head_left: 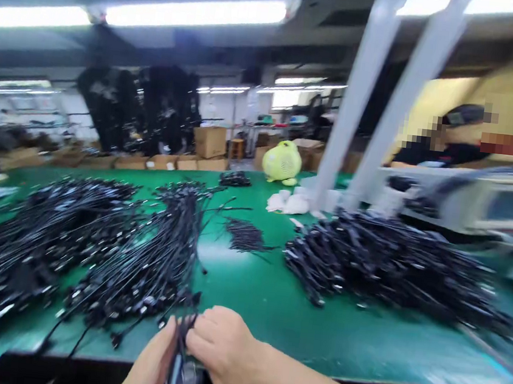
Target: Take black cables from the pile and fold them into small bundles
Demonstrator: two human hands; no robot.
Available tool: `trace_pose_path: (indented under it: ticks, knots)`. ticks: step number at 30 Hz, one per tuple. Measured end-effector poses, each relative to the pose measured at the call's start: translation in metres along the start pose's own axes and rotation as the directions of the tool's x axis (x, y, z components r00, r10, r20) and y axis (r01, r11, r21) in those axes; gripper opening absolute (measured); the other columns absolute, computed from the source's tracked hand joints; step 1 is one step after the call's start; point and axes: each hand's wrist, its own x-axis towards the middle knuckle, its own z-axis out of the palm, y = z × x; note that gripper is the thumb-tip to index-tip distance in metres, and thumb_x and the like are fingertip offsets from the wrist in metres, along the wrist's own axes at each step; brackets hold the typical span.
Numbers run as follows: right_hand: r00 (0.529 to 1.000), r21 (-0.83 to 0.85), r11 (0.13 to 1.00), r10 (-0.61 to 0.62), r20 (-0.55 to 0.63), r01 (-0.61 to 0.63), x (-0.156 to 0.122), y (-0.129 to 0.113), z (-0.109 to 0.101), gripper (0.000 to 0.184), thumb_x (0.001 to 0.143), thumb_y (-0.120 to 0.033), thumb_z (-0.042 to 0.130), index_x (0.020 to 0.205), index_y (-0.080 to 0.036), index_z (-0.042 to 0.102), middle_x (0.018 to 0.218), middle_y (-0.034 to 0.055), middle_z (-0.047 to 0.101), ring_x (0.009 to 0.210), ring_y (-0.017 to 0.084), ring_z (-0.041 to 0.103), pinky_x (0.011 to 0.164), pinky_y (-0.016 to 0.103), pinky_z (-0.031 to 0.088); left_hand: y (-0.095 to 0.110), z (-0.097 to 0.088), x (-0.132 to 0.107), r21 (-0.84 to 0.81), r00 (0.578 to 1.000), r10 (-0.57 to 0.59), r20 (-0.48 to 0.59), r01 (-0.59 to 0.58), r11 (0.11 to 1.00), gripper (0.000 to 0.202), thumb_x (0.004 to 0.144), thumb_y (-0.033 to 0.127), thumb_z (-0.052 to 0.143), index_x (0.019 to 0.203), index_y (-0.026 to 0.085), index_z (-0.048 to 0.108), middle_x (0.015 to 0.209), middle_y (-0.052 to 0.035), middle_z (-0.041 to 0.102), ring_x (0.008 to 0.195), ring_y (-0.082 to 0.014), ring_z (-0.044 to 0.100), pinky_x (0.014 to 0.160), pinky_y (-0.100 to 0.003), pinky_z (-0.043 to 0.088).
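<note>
At the table's front edge, my two hands are close together around a black cable point(179, 355). The thumb side of my left hand point(150, 361) presses against it, and most of its fingers are hidden. My right hand point(224, 350) is closed, its curled fingers gripping the same cable near the top. A dark, blurred end hangs below, between my palms; its shape I cannot make out. Just beyond my left hand lies a pile of black cables point(158, 255) with plug-like ends facing me.
Another cable pile point(44, 243) spreads at far left, and a large bundle point(386, 264) lies right. Thin black strips point(246, 235) rest mid-table on the green surface point(244, 313). Behind are white crumpled pieces point(288, 201), a yellow-green round object point(282, 161), white posts point(354, 92) and a person point(454, 139).
</note>
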Motion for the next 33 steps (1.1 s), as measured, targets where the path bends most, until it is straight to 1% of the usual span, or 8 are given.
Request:
trace_pose_path:
  ticks: [3,6,11,13,18,22,26,33]
  knots:
    - [0.999,0.186,0.982,-0.011,0.041,0.003,-0.004,-0.013,0.009,0.026,0.086,-0.011,0.033,0.082,-0.018,0.057,0.076,0.0068,0.062,0.072,0.018,0.055,0.066,0.031,0.043,0.018,0.004,-0.007,-0.112,1.0,0.018,0.003,-0.017,0.994,0.075,0.091,0.068,0.028,0.098,0.013,0.077,0.116,-0.0159,0.07,0.112,-0.0308,0.063,0.106,-0.048,0.041]
    - [0.967,0.341,0.906,0.232,0.101,-0.253,-0.008,0.0,0.015,0.028,0.09,-0.014,0.035,0.087,-0.019,0.062,0.087,0.0064,0.068,0.081,0.017,0.061,0.071,0.027,0.047,0.023,0.006,-0.014,0.201,0.965,0.24,0.101,-0.256,0.945,0.048,0.09,0.053,0.049,0.088,0.017,0.079,0.129,-0.0124,0.063,0.127,-0.0313,0.051,0.114,-0.045,0.031]
    - [0.8,0.497,0.637,0.549,0.242,-0.588,0.002,0.021,0.007,0.034,0.094,-0.036,0.041,0.068,-0.019,0.054,0.066,0.002,0.058,0.062,0.015,0.052,0.059,0.026,0.043,-0.002,0.012,-0.012,0.449,0.918,0.357,-0.176,-0.248,0.859,0.078,0.077,0.022,0.067,0.148,0.02,0.037,0.157,-0.0124,0.031,0.143,-0.0295,0.031,0.117,-0.045,0.027]
    - [0.738,0.645,0.426,0.582,0.342,-0.635,0.007,0.02,0.003,0.035,0.09,-0.044,0.047,0.067,-0.019,0.053,0.068,0.0027,0.057,0.064,0.014,0.05,0.058,0.026,0.042,-0.008,0.012,-0.008,0.428,0.94,0.316,-0.127,-0.235,0.873,0.071,0.082,0.021,0.061,0.148,0.018,0.036,0.149,-0.0142,0.044,0.134,-0.0282,0.044,0.113,-0.043,0.035]
    - [0.542,0.679,-0.495,0.411,0.733,-0.542,0.007,0.004,0.0,0.039,0.071,-0.046,0.072,0.066,-0.018,0.045,0.055,-0.0086,0.028,0.044,0.003,0.014,0.038,0.018,0.014,-0.004,0.008,-0.013,0.645,0.924,0.37,-0.097,-0.224,0.73,0.041,0.089,0.025,0.052,0.129,0.018,0.058,0.122,-0.0123,0.065,0.113,-0.0272,0.06,0.103,-0.04,0.042]
    - [0.551,0.521,-0.746,0.25,0.796,-0.415,-0.008,-0.006,0.001,0.034,0.071,-0.034,0.072,0.063,-0.018,0.043,0.05,-0.0114,0.019,0.042,0.002,0.005,0.037,0.017,0.007,-0.001,0.007,-0.021,0.541,0.989,0.146,0.009,-0.127,0.831,0.047,0.09,0.032,0.055,0.135,0.019,0.052,0.084,-0.0042,0.067,0.071,-0.0171,0.061,0.077,-0.03,0.049]
    - [0.512,0.644,-0.562,0.4,0.76,-0.518,-0.021,-0.007,0.0,0.041,0.079,-0.049,0.065,0.063,-0.017,0.045,0.052,-0.0093,0.024,0.043,0.003,0.012,0.038,0.018,0.012,-0.003,0.011,-0.02,0.265,0.998,0.064,-0.002,-0.061,0.962,0.052,0.093,0.052,0.046,0.126,0.014,0.057,0.065,0.0022,0.047,0.054,-0.0097,0.038,0.052,-0.022,0.034]
    - [0.701,0.665,0.478,0.706,0.097,-0.573,-0.02,0.022,-0.007,0.037,0.092,-0.051,0.053,0.109,-0.018,0.057,0.1,0.006,0.059,0.085,0.015,0.056,0.074,0.029,0.047,-0.017,0.021,-0.009,0.267,0.991,0.025,-0.135,0.012,0.964,0.048,0.09,0.058,0.051,0.093,0.012,0.065,0.061,0.0041,0.038,0.053,-0.0075,0.03,0.048,-0.021,0.023]
